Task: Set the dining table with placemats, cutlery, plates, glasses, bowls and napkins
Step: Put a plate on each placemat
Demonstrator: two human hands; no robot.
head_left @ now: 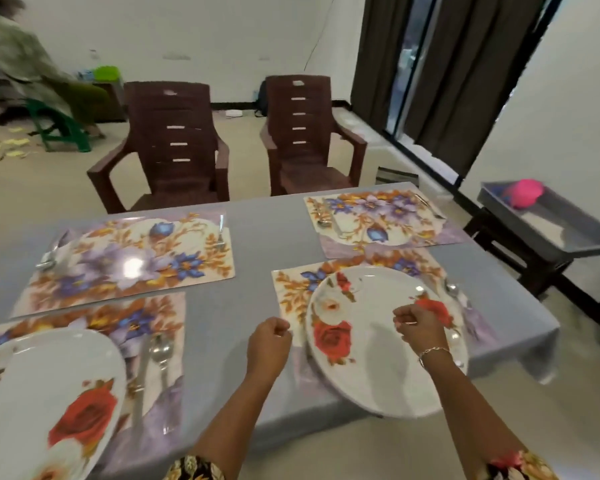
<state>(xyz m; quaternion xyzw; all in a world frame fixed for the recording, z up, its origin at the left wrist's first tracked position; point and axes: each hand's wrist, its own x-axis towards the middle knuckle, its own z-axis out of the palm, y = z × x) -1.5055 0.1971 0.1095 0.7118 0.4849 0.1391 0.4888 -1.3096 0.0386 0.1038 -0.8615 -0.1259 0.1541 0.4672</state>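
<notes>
Both my fists curl on nothing: left hand (269, 341) beside, right hand (419, 323) over the round white rose-printed plate (360, 379), laid on its floral placemat (291, 292), leaving the steel spoon (451, 289) reachable.

Four glossy placemats printed with purple, blue and orange flowers lie flat on the grey tabletop (257, 237), two far and two near. The far left placemat (128, 258) carries a spoon (49, 258) at its left edge and a fork (220, 233) at its right. The far right placemat (381, 220) has a second spoon (324, 221) on its left; the piece on its right is too blurred to name. A white plate with red roses (360, 368) covers most of the near right placemat (291, 292), its near rim showing past the tabletop's edge. Whether it lies flat is unclear. A matching plate (49, 393) sits on the near left placemat (146, 320), with a knife (140, 382) and a third spoon (160, 355) just right of it.
</notes>
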